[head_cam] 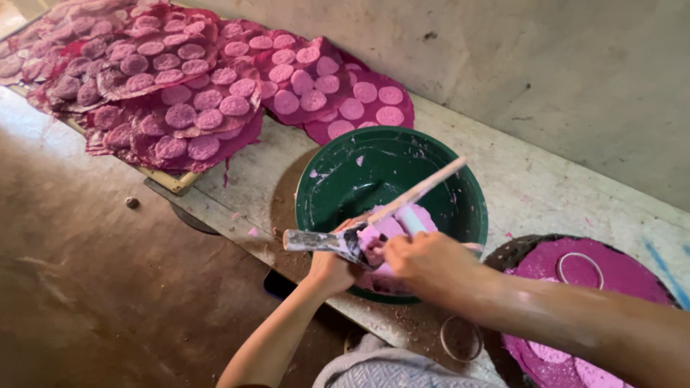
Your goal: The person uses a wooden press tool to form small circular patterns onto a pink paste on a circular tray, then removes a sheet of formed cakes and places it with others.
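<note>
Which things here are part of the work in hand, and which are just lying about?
In use: left hand gripping a paste-smeared tool; right hand on pink paste; green bowl; stick.

Lying about: sheets of pink discs; round tray with metal ring; second ring.

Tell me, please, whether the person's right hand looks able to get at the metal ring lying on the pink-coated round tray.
Probably yes. The right hand is busy with pink paste over the green bowl, but the metal ring lies uncovered on the round tray just to its right, with nothing between them.
</note>
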